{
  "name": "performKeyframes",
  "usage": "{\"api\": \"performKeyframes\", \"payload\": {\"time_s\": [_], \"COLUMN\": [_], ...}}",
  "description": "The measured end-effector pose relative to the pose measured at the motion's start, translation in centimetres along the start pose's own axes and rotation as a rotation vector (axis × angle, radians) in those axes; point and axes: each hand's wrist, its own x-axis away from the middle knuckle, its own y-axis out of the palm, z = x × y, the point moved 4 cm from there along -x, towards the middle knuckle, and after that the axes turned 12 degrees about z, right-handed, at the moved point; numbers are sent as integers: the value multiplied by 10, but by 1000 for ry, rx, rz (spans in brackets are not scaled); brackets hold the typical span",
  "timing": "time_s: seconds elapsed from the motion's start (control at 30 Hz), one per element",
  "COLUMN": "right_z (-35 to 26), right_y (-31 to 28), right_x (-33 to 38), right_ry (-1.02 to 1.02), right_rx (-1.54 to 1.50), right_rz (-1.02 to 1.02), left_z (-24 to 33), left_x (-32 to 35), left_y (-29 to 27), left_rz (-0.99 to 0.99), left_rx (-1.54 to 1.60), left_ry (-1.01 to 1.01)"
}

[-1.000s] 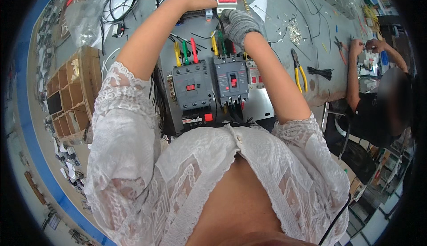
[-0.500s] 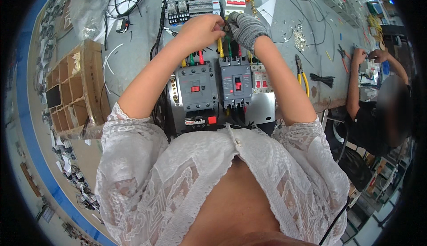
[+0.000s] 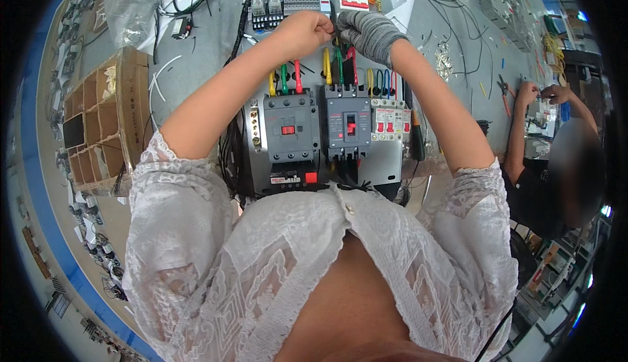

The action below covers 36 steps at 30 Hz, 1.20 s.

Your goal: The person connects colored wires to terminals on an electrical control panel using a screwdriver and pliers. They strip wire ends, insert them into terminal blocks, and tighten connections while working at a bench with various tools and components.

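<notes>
My left hand [image 3: 303, 34] is bare, its thumb and fingertips pinched together. Close against its right side, my right hand [image 3: 371, 36] wears a grey knitted glove, fingers curled. A thin dark strand shows between the fingertips; its kind is hard to tell. Yellow, green and red sleeved wires [image 3: 339, 65] rise just below the hands from a moulded-case circuit breaker [image 3: 347, 125] with a red toggle. Left of that breaker is a grey contactor [image 3: 288, 126] with a red centre, more coloured leads at its top. To the right sit small breakers [image 3: 390, 125] with red switches, all on a metal plate [image 3: 384, 173].
A relay and terminal block row [image 3: 301, 5] lies beyond my hands. A divided cardboard box [image 3: 108, 126] stands left, near a clear plastic bag [image 3: 133, 17]. A tool with an orange and black handle [image 3: 417, 133] is by my right forearm. A co-worker's hands [image 3: 544, 92] work at far right.
My right forearm has swung outward, uncovering the small breakers and the orange-black handle, while covering the yellow-handled pliers. Both hands stay together at the dark strand, slightly farther up the picture.
</notes>
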Motion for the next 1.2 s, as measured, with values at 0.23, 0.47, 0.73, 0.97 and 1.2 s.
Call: {"api": "performKeyframes", "payload": {"time_s": [0.23, 0.47, 0.73, 0.97, 1.2], "right_z": [-3, -2, 6, 4, 5], "right_y": [3, 0, -19, 8, 29], "right_x": [-10, -5, 22, 73, 46], "right_ry": [-394, -265, -47, 159, 629], "right_rx": [332, 285, 65, -314, -1451], "right_rz": [-126, -99, 248, 506, 25], "left_z": [2, 8, 47, 30, 34], "left_x": [-1, -1, 12, 1, -1], "left_y": [-3, -2, -8, -7, -11], "left_rz": [-101, -80, 129, 53, 121], "left_rx": [-128, -191, -386, -23, 25], "left_ry": [61, 70, 255, 148, 177]}}
